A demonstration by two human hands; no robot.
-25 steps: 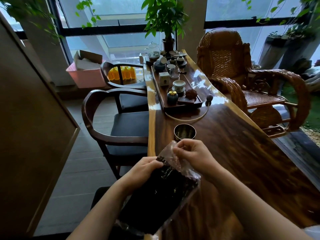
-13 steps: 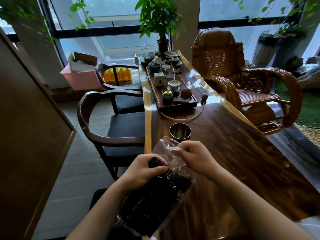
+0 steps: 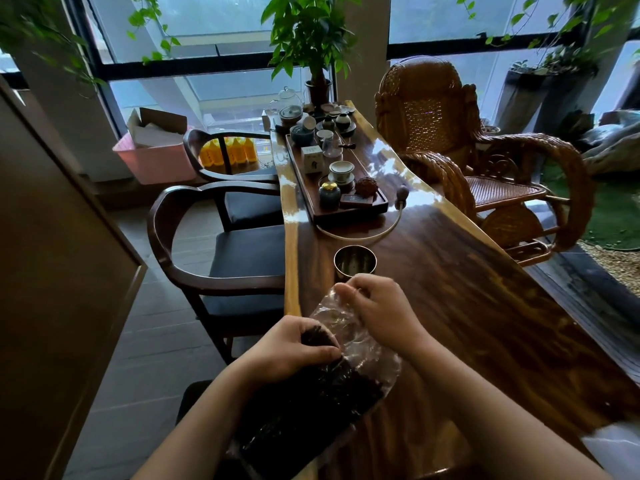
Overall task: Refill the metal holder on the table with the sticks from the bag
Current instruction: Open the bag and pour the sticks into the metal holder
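Bag (image 3: 349, 344) mouth is being pinched open by right hand (image 3: 377, 311); sticks (image 3: 317, 336) are being clenched by left hand (image 3: 287, 348), likely for transfer to nearby metal holder (image 3: 355, 260).

Counter (image 3: 485, 323): long dark wood slab, glossy, with a pale live edge along its left side. Metal holder (image 3: 355, 260) stands upright on it near the left edge, mouth open. Beyond the holder, a curved pale tube (image 3: 367, 237) with a dark bulb at its right end lies on the surface. Farther back, a dark rectangular tea tray (image 3: 332, 188) sits lengthwise, loaded with cups and jars. At the far end, a potted plant (image 3: 317, 88). The bag's (image 3: 311, 403) lower end rests at the counter's near-left edge.
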